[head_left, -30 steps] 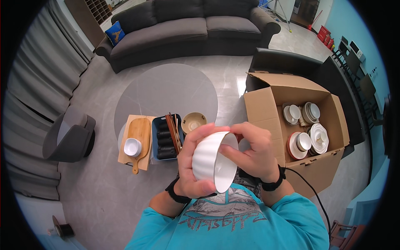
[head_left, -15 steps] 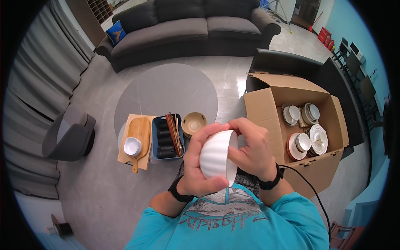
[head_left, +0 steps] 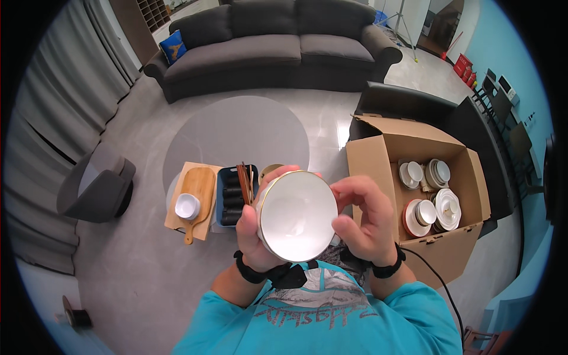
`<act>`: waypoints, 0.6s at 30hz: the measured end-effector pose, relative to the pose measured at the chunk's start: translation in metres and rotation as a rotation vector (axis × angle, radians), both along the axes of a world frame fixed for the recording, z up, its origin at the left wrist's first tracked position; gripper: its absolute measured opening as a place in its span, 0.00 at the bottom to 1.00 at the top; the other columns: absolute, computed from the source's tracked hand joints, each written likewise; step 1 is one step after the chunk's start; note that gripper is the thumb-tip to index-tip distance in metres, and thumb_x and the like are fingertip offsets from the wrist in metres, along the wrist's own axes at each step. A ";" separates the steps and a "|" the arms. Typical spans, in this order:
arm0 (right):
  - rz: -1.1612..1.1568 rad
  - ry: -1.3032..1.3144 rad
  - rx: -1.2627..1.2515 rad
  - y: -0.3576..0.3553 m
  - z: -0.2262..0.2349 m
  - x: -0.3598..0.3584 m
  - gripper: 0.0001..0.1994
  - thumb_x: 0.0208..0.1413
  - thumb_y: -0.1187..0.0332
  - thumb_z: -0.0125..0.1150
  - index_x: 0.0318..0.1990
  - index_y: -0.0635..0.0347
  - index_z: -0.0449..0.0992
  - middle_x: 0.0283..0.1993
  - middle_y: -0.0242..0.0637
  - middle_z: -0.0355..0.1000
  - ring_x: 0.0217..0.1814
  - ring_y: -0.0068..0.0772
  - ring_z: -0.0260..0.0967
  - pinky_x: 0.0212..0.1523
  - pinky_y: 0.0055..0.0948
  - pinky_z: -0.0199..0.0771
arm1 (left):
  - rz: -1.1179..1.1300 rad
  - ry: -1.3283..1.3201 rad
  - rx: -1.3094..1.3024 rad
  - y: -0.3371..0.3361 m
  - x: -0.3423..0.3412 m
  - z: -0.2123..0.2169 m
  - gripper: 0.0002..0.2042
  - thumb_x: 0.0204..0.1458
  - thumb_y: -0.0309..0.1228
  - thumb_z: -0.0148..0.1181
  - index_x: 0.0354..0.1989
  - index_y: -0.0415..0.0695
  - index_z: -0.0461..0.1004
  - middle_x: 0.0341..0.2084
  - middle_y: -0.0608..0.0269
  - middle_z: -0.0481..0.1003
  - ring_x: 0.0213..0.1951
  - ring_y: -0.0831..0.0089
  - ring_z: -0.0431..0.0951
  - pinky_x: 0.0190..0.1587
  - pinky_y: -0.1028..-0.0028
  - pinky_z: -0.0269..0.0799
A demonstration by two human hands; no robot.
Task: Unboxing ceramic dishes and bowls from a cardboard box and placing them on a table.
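A white bowl (head_left: 299,216) with a thin gold rim is held up in front of my chest, its smooth inside facing me. My left hand (head_left: 253,239) is closed around its left side, thumb near the rim and the other fingers partly hidden behind. At the right edge of the bowl is my right hand (head_left: 371,219), its thumb and forefinger curved and apart, with the tips at or just beside the rim. Whether they press on it, I cannot tell. Black bands circle both wrists.
A cardboard box (head_left: 370,177) with stacked white dishes stands at right. On the left, a small white bowl (head_left: 187,206) rests on a wooden paddle board (head_left: 204,177) beside a blue bin (head_left: 228,171) with black items and chopsticks. Behind stand a round grey table (head_left: 236,127) and a sofa (head_left: 236,56).
The bowl has turned from showing its ribbed outside to showing its inside. My right thumb has come out of the bowl, and the right hand has shifted slightly rightward.
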State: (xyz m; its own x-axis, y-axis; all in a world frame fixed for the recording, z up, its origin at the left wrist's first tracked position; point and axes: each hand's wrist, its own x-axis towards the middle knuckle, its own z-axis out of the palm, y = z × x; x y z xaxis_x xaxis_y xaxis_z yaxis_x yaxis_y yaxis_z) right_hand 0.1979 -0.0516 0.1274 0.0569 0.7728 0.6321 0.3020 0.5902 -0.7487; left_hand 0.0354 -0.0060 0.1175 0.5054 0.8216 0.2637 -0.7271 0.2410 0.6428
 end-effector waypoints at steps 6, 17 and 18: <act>0.027 0.066 0.090 -0.013 -0.009 -0.006 0.23 0.43 0.65 0.72 0.44 0.65 0.70 0.39 0.42 0.69 0.24 0.20 0.67 0.27 0.19 0.68 | -0.088 -0.125 -0.057 -0.002 -0.006 0.005 0.40 0.50 0.66 0.40 0.60 0.42 0.54 0.54 0.44 0.63 0.54 0.44 0.67 0.49 0.47 0.72; 0.160 0.217 -0.171 -0.021 -0.024 -0.018 0.13 0.50 0.69 0.67 0.39 0.61 0.70 0.26 0.30 0.69 0.20 0.11 0.61 0.19 0.15 0.59 | 0.018 -0.177 -0.008 -0.002 -0.010 0.005 0.40 0.50 0.66 0.40 0.60 0.43 0.53 0.55 0.45 0.60 0.54 0.42 0.66 0.46 0.42 0.74; 0.214 0.224 -0.176 -0.019 -0.027 -0.019 0.11 0.52 0.69 0.65 0.39 0.62 0.70 0.26 0.30 0.69 0.21 0.12 0.62 0.20 0.15 0.60 | 0.011 -0.177 0.001 -0.001 -0.009 0.004 0.40 0.51 0.65 0.40 0.60 0.43 0.53 0.55 0.45 0.60 0.53 0.42 0.67 0.47 0.42 0.74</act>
